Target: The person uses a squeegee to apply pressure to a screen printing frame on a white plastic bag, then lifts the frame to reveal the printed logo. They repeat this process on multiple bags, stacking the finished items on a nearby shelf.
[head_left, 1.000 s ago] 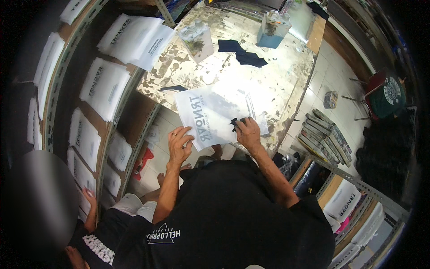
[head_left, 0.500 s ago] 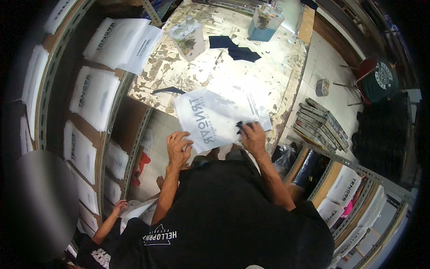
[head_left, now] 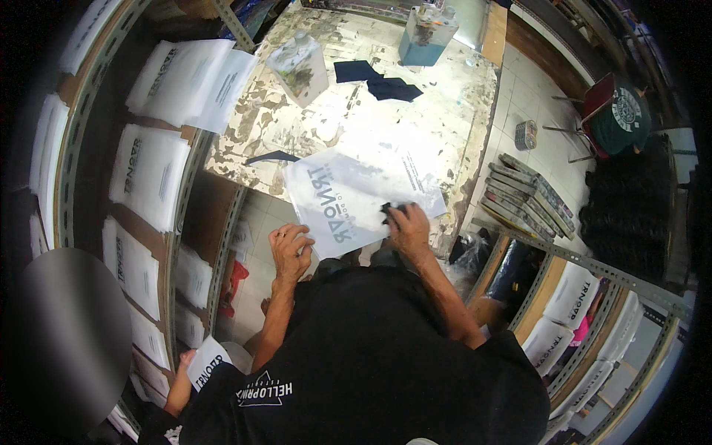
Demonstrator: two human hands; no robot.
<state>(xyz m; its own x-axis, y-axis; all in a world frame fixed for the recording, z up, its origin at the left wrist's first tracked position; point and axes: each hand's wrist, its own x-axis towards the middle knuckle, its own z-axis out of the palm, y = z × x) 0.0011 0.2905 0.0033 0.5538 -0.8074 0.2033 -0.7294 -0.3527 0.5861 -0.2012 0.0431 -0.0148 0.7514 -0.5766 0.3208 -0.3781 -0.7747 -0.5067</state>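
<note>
A translucent white plastic bag [head_left: 326, 178] with grey printing lies over the near edge of the worktable, its near part overhanging toward my body. My left hand [head_left: 291, 252] is closed at the bag's near left edge, thumb and fingers pinching it. On the bag's right part, my right hand [head_left: 410, 228] is closed round a small crumpled black cloth [head_left: 386, 213], pressed against the plastic. Beyond the bag lie dark navy fabric pieces [head_left: 393, 90]. A narrow dark strip [head_left: 272, 156] rests by the bag's far left corner.
On the paint-worn table [head_left: 245, 133] stand a murky plastic jug [head_left: 300, 70] and another holding blue liquid [head_left: 428, 37]. Shelves of printed bags [head_left: 152, 174] line the left; a metal rack [head_left: 593, 267] is at right. Another person's hand [head_left: 185, 360] holds a bag at lower left.
My right hand and the black cloth have slid slightly left over the bag. My left hand stays at the edge. The other person's bag has swung up into clearer view.
</note>
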